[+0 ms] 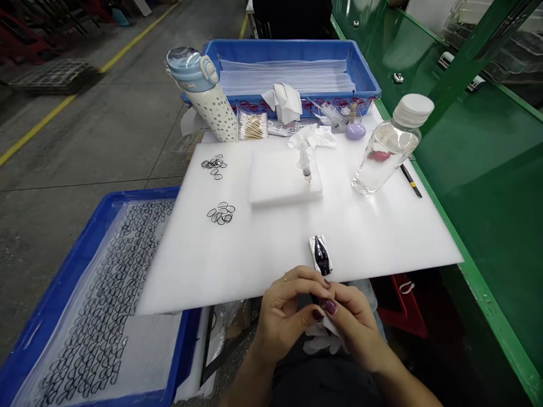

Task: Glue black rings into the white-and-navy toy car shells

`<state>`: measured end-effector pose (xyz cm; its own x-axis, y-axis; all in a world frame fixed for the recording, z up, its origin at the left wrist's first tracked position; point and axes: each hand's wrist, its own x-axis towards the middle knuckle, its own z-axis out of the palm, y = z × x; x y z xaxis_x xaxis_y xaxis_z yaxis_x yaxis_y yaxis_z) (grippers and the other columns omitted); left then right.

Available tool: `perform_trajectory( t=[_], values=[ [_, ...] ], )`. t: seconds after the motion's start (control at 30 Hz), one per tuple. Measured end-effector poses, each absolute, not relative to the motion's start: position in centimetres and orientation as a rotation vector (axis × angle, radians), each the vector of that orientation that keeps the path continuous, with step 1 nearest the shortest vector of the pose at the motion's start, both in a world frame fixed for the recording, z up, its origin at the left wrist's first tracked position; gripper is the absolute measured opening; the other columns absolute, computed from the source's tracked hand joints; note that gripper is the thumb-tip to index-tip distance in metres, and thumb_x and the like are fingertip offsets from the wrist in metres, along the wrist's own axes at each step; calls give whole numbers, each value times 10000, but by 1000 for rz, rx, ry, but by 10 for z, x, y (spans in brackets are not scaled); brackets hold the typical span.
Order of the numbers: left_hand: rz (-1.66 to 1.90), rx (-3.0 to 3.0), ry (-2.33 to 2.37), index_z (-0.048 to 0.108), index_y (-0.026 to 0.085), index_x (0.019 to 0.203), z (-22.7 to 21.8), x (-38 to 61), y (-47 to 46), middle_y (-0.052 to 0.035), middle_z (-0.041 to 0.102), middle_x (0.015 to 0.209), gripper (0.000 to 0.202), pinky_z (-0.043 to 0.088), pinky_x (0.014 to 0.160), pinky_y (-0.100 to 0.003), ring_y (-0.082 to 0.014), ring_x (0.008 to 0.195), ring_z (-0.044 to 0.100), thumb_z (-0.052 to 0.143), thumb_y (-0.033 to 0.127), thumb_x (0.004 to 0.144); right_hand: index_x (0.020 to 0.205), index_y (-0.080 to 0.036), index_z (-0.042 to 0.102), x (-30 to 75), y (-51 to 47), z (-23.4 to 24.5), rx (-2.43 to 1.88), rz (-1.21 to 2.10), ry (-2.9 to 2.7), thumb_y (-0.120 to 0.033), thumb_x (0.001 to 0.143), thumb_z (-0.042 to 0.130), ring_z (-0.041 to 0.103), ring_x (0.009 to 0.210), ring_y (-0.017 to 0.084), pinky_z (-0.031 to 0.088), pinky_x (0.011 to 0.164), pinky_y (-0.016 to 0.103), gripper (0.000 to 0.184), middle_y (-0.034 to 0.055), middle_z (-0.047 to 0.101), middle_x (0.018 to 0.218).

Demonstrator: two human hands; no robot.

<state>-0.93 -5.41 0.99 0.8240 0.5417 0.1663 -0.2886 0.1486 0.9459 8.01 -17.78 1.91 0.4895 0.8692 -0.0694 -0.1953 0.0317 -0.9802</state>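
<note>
My left hand (pixel 285 312) and my right hand (pixel 351 319) meet just below the near edge of the white foam board (pixel 382 237). Their fingers are pinched together around a small dark piece that I cannot make out. A white cloth (pixel 328 329) shows under my right fingers. A small white toy car body (pixel 320 254) with a dark window lies on the board just beyond my fingertips. Two little heaps of thin black rings (pixel 221 213) lie on the left part of the board.
A syringe (pixel 306 165) stands on a small foam block (pixel 280 181). A clear bottle (pixel 389 146), a dotted flask (pixel 203 93), cotton swabs (pixel 253 125) and a far blue bin (pixel 360 68) ring the board. A blue tray (pixel 68 271) of black rings sits at lower left; green bench (pixel 487 186) right.
</note>
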Motion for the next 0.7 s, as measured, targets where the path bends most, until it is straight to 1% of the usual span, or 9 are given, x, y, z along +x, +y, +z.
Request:
perform_trajectory(
  t=[0.07, 0.17, 0.23, 0.3, 0.37, 0.47, 0.57, 0.63, 0.7],
  values=[
    [590, 1101, 246, 792, 252, 899, 9, -3, -50, -69, 725, 849, 143, 552, 795, -277, -184, 842, 675, 791, 366, 812, 719, -180, 531, 91, -178, 23, -1434, 801, -742, -411, 976, 496, 367, 536, 84, 308, 496, 216, 348, -41, 415, 593],
    [590, 867, 304, 797, 240, 835, 9, 6, -41, -49, 721, 729, 194, 558, 699, -236, -144, 705, 667, 831, 415, 758, 802, -177, 597, 107, -181, 24, -1832, 362, -814, -304, 951, 543, 365, 485, 75, 298, 467, 219, 203, -41, 504, 594],
    [589, 780, 335, 798, 240, 794, 9, 10, -37, -38, 722, 720, 213, 559, 678, -216, -125, 677, 660, 859, 429, 716, 900, -177, 638, 113, -183, 23, -1957, 180, -916, -246, 934, 561, 406, 475, 70, 331, 461, 216, 109, -11, 636, 697],
    [579, 745, 334, 799, 242, 778, 9, 11, -35, -32, 724, 718, 213, 560, 682, -206, -117, 677, 663, 872, 425, 698, 982, -184, 656, 115, -182, 23, -1952, 177, -1020, -210, 932, 560, 497, 502, 74, 396, 479, 208, 111, 20, 720, 833],
    [557, 742, 322, 801, 240, 778, 9, 10, -34, -30, 723, 701, 210, 558, 672, -198, -111, 664, 662, 873, 420, 699, 1011, -194, 660, 115, -180, 27, -1914, 158, -1022, -183, 925, 578, 560, 523, 82, 446, 498, 203, 120, 16, 734, 836],
    [526, 744, 312, 803, 236, 779, 9, 7, -35, -31, 723, 672, 218, 557, 642, -194, -110, 636, 657, 874, 424, 694, 966, -201, 667, 115, -172, 38, -1789, -17, -1039, -119, 891, 625, 604, 538, 92, 486, 513, 200, 119, -7, 711, 743],
    [543, 730, 344, 800, 226, 751, 8, 6, -35, -35, 731, 668, 252, 561, 616, -201, -118, 619, 659, 900, 431, 646, 958, -188, 678, 113, -158, 47, -1597, -171, -1259, -86, 880, 626, 660, 622, 117, 535, 551, 211, 138, 16, 710, 747],
    [554, 721, 391, 796, 221, 722, 8, 6, -36, -36, 734, 667, 276, 561, 602, -209, -126, 609, 661, 924, 432, 598, 1017, -181, 686, 109, -149, 49, -1550, -232, -1350, -98, 893, 597, 657, 640, 119, 548, 551, 218, 174, 40, 706, 795],
    [542, 720, 421, 795, 224, 716, 8, 6, -37, -31, 729, 648, 285, 557, 592, -214, -126, 587, 656, 929, 439, 584, 1051, -184, 692, 103, -141, 48, -1572, -276, -1371, -112, 892, 581, 616, 616, 105, 531, 523, 213, 207, 53, 681, 838]
  ],
)
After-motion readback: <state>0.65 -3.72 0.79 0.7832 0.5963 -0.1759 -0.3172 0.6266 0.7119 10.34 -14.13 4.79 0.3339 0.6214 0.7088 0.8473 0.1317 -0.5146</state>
